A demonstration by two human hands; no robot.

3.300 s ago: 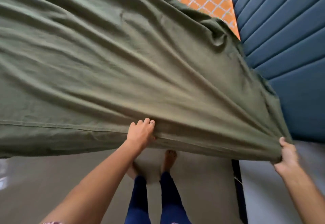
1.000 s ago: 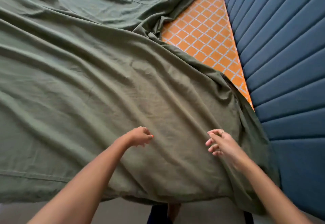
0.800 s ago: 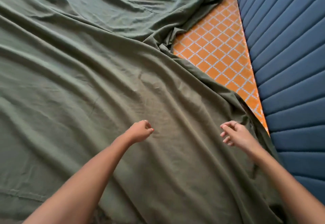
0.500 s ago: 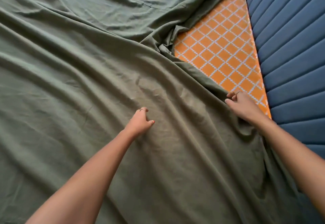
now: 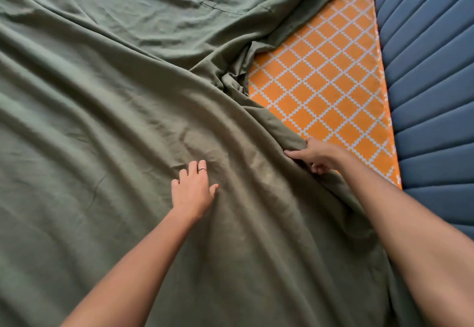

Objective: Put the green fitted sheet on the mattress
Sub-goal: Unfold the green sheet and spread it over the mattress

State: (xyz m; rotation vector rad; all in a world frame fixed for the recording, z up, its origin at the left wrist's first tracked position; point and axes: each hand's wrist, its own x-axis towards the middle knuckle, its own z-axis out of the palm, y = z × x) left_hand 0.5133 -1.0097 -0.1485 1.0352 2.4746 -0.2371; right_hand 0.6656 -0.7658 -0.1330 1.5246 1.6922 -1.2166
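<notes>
1. Sheet [image 5: 115, 121]: green, loose and rumpled, spread over most of the mattress; one bunched knot lies mid-frame beside the bare strip.
2. Mattress [image 5: 331, 80]: orange with a white lattice; shows only as a strip along the sheet's right edge, the rest is covered.
3. Headboard [image 5: 431, 70]: blue, ribbed padding, butted against the mattress on the right.
4. Left hand [image 5: 193, 189]: lies flat on the sheet, fingers spread and nearly straight, gripping nothing; a ring on one finger.
5. Right hand [image 5: 314, 156]: at the sheet's right edge, fingers curled into a fold of cloth and pinching it where it meets the orange strip.
6. Handling, as judged: thin, soft, light cloth; creases at once and slides readily over the mattress; not fragile. A flat palm only smooths it.
7. Where to hold, as judged: the hem or a corner pocket, drawn toward the headboard. No elastic corner shows plainly; the knot may hide one.
</notes>
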